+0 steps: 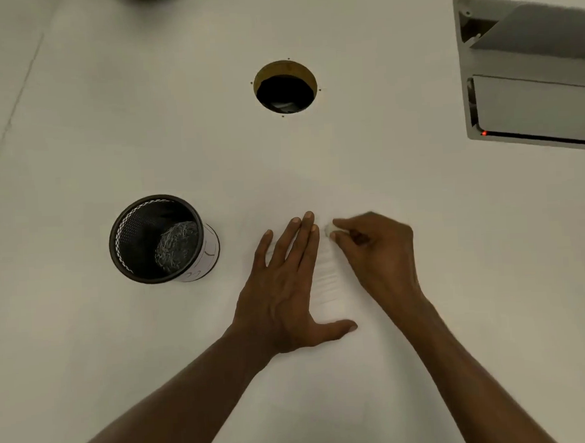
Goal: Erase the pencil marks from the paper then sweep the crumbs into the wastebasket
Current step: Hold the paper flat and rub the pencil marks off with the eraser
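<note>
I count two hands: left hand (289, 289) spread flat on one white paper sheet (328, 283), barely distinguishable from the white table (423, 282); right hand (374, 247) pinching one small white eraser (329, 230). One black mesh wastebasket (160, 238) at nine o'clock.

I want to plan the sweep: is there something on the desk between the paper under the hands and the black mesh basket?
Nothing visible stands there. The desk between the paper and the mesh wastebasket is bare. Only the left hand, flat on the paper, lies on that side. The right hand pinches a small white eraser.
</note>
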Available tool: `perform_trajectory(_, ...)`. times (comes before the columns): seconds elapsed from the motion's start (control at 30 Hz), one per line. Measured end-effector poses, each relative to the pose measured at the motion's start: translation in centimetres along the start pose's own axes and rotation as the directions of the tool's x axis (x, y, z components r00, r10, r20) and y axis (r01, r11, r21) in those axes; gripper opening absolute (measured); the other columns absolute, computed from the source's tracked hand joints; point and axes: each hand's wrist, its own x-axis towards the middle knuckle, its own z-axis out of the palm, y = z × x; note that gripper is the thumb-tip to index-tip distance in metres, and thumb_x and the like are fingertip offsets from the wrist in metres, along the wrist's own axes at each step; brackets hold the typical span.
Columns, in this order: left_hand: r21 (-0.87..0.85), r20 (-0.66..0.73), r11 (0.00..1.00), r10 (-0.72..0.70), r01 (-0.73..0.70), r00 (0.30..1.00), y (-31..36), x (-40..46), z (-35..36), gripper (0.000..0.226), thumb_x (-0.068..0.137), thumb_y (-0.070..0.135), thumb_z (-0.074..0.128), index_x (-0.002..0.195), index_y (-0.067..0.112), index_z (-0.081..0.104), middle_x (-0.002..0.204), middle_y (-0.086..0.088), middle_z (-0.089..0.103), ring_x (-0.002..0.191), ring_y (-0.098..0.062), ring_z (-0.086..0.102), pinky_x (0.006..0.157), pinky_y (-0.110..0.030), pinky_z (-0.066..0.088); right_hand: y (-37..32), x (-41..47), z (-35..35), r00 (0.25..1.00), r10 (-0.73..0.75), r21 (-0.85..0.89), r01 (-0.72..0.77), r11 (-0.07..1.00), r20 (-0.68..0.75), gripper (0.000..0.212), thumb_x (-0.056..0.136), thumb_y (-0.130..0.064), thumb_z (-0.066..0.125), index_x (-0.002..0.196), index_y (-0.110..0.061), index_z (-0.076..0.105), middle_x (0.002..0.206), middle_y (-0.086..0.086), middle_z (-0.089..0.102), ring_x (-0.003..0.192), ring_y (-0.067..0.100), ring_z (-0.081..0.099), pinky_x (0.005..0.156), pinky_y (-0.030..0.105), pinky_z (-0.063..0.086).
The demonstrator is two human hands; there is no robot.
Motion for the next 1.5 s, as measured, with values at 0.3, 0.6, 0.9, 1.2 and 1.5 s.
perform_trajectory(0.3, 0.007, -0.02, 1.0, -0.019, 0.019, 1.0, 0.0, 0.1, 0.0, 0.132, 0.07, 0.097, 0.041, 0.161, 0.003, 0.016, 0.171, -0.01, 0.004, 0.159, -0.024, 0.004, 0.126, -0.054, 0.009, -0.3, -1.4, -0.1, 0.999, -0.034, -0.055, 0.035, 0.998, 0.035, 0.009, 0.082, -0.01, 0.075, 0.091, -0.013, 0.077, 0.076, -0.003, 0.071, 0.067, 0.006, 0.062, 0.068, 0.025, 0.052)
perform_trajectory(0.6, 0.021, 0.016, 0.999, -0.04, 0.039, 0.999, 0.1, 0.0, -0.2, 0.135, 0.07, 0.099, 0.037, 0.162, 0.005, 0.008, 0.172, -0.008, -0.004, 0.158, -0.021, -0.005, 0.127, -0.053, 0.006, 1.2, 3.8, -1.5, 0.986, 0.156, -0.082, -0.15, 0.985, 0.064, 0.012, 0.086, -0.019, 0.07, 0.097, -0.018, 0.076, 0.087, -0.008, 0.073, 0.072, 0.003, 0.063, 0.071, 0.007, 0.046)
perform_trajectory(0.9, 0.002, 0.0, 1.0, -0.029, 0.029, 1.0, 0.0, 0.1, 0.0, 0.133, 0.071, 0.098, 0.037, 0.162, 0.004, 0.011, 0.172, -0.009, -0.001, 0.159, -0.023, -0.001, 0.126, -0.053, 0.008, 0.0, 1.4, -3.6, 0.898, 0.34, 0.061, -0.37, 0.927, 0.277, 0.016, 0.091, -0.017, 0.066, 0.105, -0.016, 0.072, 0.087, -0.007, 0.07, 0.063, 0.008, 0.066, 0.063, 0.012, 0.05)
perform_trajectory(1.2, -0.003, -0.007, 1.0, -0.031, 0.031, 0.999, -0.1, 0.1, 0.1, 0.132, 0.071, 0.098, 0.038, 0.161, 0.004, 0.013, 0.172, -0.009, -0.001, 0.159, -0.022, -0.002, 0.127, -0.053, 0.007, -1.3, 3.0, -2.8, 0.857, 0.43, 0.205, -0.492, 0.846, 0.284, 0.012, 0.085, -0.018, 0.073, 0.094, -0.011, 0.068, 0.08, 0.003, 0.073, 0.065, 0.01, 0.071, 0.07, 0.021, 0.056)
perform_trajectory(1.5, -0.019, -0.028, 0.999, -0.034, 0.034, 0.999, 0.0, 0.0, 0.1, 0.132, 0.072, 0.097, 0.039, 0.162, 0.004, 0.012, 0.172, -0.009, 0.0, 0.159, -0.022, -0.002, 0.126, -0.053, 0.008, -0.6, 3.7, -3.3, 0.912, 0.385, -0.058, -0.38, 0.923, 0.142, 0.023, 0.096, -0.026, 0.052, 0.078, -0.014, 0.062, 0.073, -0.007, 0.062, 0.069, 0.011, 0.057, 0.061, 0.023, 0.038)
